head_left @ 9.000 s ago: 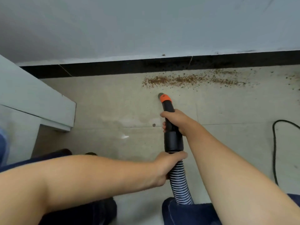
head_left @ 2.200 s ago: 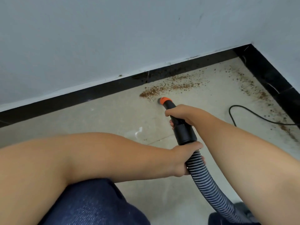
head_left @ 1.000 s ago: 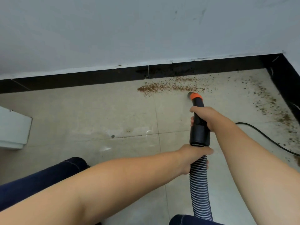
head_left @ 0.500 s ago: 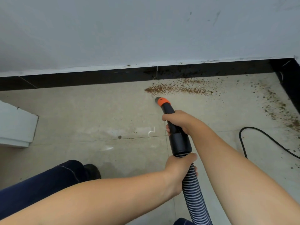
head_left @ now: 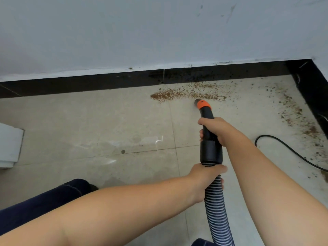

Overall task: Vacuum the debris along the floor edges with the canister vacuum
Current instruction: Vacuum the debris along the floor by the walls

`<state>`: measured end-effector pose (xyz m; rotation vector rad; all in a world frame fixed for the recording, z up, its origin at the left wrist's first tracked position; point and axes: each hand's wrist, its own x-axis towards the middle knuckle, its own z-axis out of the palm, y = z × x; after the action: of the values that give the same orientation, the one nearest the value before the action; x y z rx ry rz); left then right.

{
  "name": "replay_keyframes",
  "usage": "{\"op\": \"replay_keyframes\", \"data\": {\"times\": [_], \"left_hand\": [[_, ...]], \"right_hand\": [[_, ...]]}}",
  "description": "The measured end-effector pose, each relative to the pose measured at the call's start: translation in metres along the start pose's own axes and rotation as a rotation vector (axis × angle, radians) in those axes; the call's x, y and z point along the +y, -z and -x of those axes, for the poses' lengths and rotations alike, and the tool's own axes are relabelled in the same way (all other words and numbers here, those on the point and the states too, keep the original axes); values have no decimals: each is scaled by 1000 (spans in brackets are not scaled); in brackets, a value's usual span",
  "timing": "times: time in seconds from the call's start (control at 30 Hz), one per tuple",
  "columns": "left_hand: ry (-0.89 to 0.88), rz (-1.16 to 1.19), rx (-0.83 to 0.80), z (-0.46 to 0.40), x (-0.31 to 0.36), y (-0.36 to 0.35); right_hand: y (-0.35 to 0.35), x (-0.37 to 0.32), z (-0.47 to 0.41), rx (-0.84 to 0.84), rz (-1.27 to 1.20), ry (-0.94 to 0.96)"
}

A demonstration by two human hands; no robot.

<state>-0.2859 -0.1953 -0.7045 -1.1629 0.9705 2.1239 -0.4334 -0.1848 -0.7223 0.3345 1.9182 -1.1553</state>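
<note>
Beige tiled floor (head_left: 106, 121) is still showing brown crumb debris (head_left: 177, 95) at twelve o'clock; the orange-tipped black vacuum nozzle (head_left: 202, 104), clamped by right hand (head_left: 214, 130) while left hand (head_left: 204, 176) is gripping the ribbed grey hose (head_left: 216, 210), is shifting rightward, so much remains

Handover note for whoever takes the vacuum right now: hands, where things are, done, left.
Right hand grips the black nozzle tube; left hand grips the ribbed hose just below it.
Orange nozzle tip sits at the near edge of the debris strip by the black baseboard.
Done: nothing visibly cleared in this strip.
Left: this strip, then the debris along the right edge. Mind the black cord.
</note>
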Motion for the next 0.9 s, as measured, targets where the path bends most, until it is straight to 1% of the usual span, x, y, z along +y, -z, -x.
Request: {"op": "replay_keyframes", "data": {"times": [0.17,0.43,0.57,0.73,0.9], "left_hand": [[-4,28,17,-2,0,-3],[-65,151,148,8,-12,26],[-88,206,182,12,-12,33],[-82,201,172,8,-8,33],[-33,106,83,-1,0,19]], "right_hand": [[-1,-4,-2,-25,0,1],[-63,-10,7,-244,150,34],[-82,-13,11,-309,203,47],[-79,-16,9,-296,185,54],[-44,-15,2,-162,94,36]]}}
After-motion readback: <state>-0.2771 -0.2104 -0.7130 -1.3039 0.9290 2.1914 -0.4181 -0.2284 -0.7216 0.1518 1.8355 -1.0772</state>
